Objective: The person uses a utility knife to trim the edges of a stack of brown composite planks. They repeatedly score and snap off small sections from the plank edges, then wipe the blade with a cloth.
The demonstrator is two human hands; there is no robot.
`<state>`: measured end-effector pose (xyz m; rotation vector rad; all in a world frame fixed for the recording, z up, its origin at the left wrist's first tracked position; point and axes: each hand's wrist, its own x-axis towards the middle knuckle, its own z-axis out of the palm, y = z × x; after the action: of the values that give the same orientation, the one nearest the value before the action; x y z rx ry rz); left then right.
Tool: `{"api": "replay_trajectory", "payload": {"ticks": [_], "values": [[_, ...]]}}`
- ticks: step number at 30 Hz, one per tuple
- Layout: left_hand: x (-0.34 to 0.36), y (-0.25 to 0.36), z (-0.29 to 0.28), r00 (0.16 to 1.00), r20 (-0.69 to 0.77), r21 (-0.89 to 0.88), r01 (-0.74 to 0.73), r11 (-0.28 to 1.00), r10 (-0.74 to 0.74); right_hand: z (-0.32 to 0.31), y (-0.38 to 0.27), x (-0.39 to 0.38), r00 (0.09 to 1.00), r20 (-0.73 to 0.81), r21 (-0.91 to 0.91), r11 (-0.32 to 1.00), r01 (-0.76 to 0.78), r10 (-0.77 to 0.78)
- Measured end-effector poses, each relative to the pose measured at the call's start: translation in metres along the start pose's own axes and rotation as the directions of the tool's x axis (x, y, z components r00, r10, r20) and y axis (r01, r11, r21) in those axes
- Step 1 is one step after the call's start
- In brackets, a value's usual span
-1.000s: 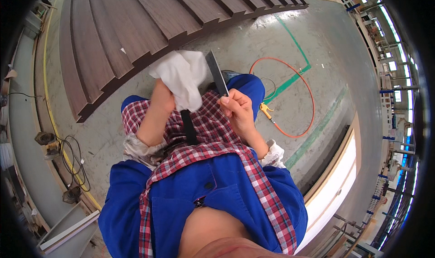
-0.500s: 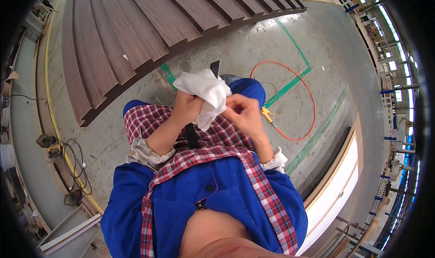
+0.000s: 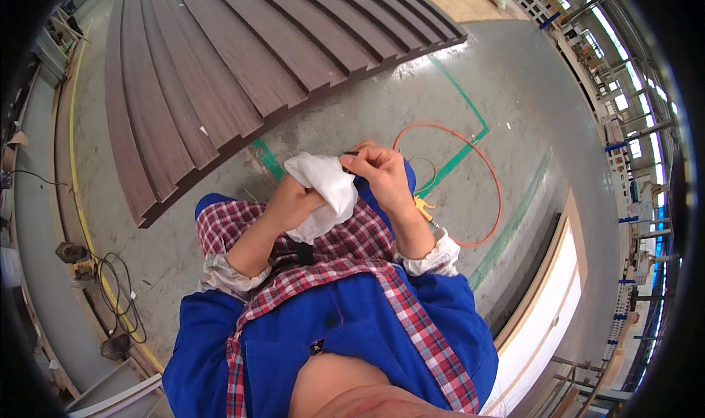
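Note:
My left hand (image 3: 294, 204) is closed around a bunched white cloth (image 3: 322, 179) over my lap. My right hand (image 3: 383, 174) is at the far right edge of the cloth, its fingers pinching a small dark piece (image 3: 350, 154). Most of that piece is hidden by the fingers and the cloth, so its kind cannot be made out. Beneath both hands lies a red checked apron (image 3: 367, 231). Ahead of me stands a ribbed brown panel (image 3: 220, 73), its stepped edge facing me and apart from my hands.
An orange air hose (image 3: 499, 190) with a yellow blow gun (image 3: 424, 209) loops on the floor at right. Black cable (image 3: 110, 300) coils at left. A white board with a wooden edge (image 3: 540, 322) lies at lower right. Wooden boarding (image 3: 470, 7) is at the far right.
My right hand has moved up to the far edge of the cloth and pinches the dark piece there. The flat dark strip that stuck up from the cloth no longer shows. The view has shifted slightly.

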<state>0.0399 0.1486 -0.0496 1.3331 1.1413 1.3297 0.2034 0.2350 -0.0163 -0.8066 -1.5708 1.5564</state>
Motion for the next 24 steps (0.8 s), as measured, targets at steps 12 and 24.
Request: {"api": "replay_trajectory", "payload": {"ticks": [12,24], "values": [[-0.014,-0.018,-0.015,0.997,0.044,-0.132,0.073,0.989,-0.068,-0.039,-0.022,0.019,0.876,-0.466,0.169,0.959,0.226,-0.124],[-0.003,-0.026,-0.002,0.977,0.179,-0.390,0.179,0.903,-0.116,0.009,-0.014,0.012,0.999,0.026,-0.057,0.998,-0.031,0.033]]}}
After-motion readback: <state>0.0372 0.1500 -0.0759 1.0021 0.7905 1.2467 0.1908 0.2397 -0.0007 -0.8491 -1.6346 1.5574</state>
